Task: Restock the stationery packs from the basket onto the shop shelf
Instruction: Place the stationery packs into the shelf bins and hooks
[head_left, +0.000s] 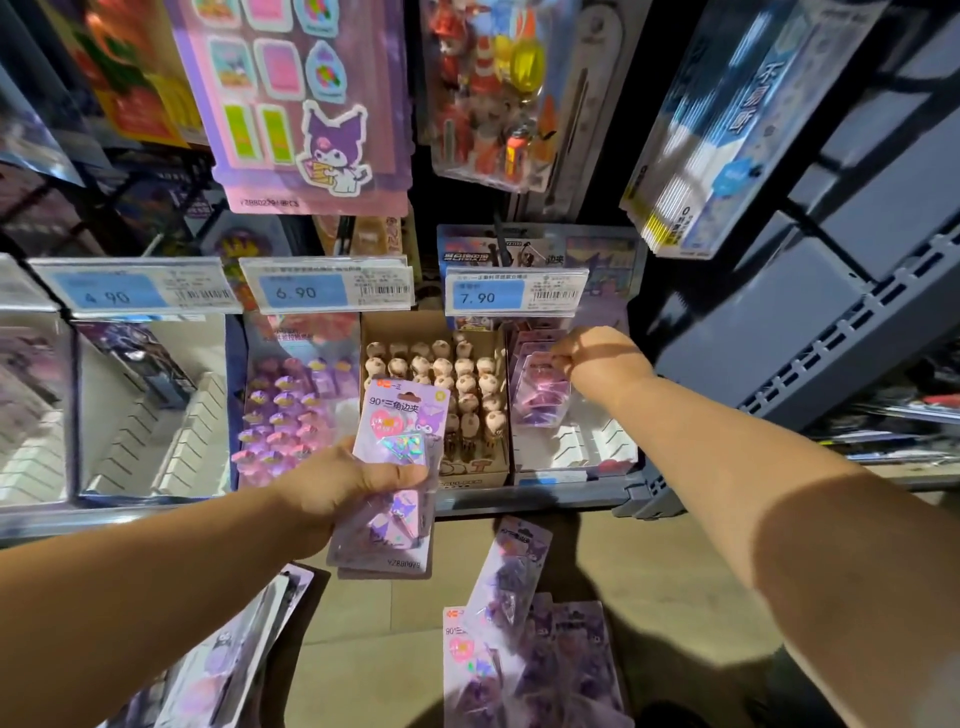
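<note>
My left hand (337, 480) grips a small stack of pink-purple stationery packs (397, 447) with a cartoon character, held in front of the shop shelf (524, 499). My right hand (597, 358) reaches into the right shelf compartment and pinches the top of a matching pack (537, 392) standing there. More of the same packs (524, 623) lie in a loose pile low in the view, on the floor side. The basket is not clearly in view.
A cardboard box of small figure-topped pens (457, 384) fills the middle compartment, with purple trinkets (288, 410) to its left. Price tags (511, 291) line the shelf rail. Hanging packs (301, 104) overhang from above. Another grey shelving unit (810, 322) stands at right.
</note>
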